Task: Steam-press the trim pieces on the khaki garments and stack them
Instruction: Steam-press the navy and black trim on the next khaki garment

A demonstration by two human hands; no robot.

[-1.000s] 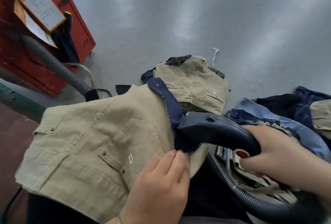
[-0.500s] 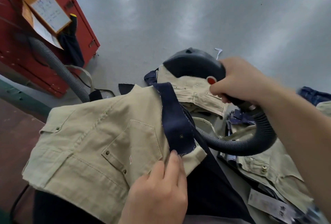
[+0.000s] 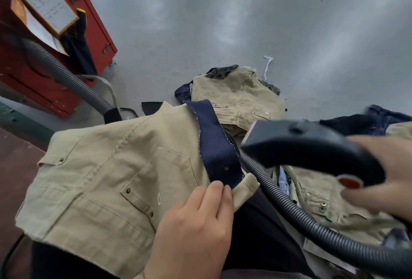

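We see the khaki garment (image 3: 107, 180) spread flat in front of the person, its near edge running along the bottom left and its right edge bordered by the navy trim strip (image 3: 217, 145), which lies along that edge from the far corner down to the near one. The left hand (image 3: 196, 229) rests on the garment with fingers straight, the fingertips (image 3: 215, 187) pressing at the near end of the trim. The right hand (image 3: 383, 178) is curled round the handle of the dark steam iron (image 3: 307, 145), which is raised just right of the trim and blurred; we cannot tell whether it touches the cloth. Its ribbed hose (image 3: 285, 203) loops under the iron and off to the lower right, crossing the room beside the trim. Beyond the strip lies a folded stack of khaki pieces (image 3: 238, 98), and more garments (image 3: 330, 207) crowd the right side. The grey floor (image 3: 223, 22) beyond is open, with a white scrap (image 3: 267, 64) on it. A red cabinet (image 3: 73, 40) with a clipboard (image 3: 49, 4) stands at the far left, and a second grey hose (image 3: 66, 78) runs in front of it.
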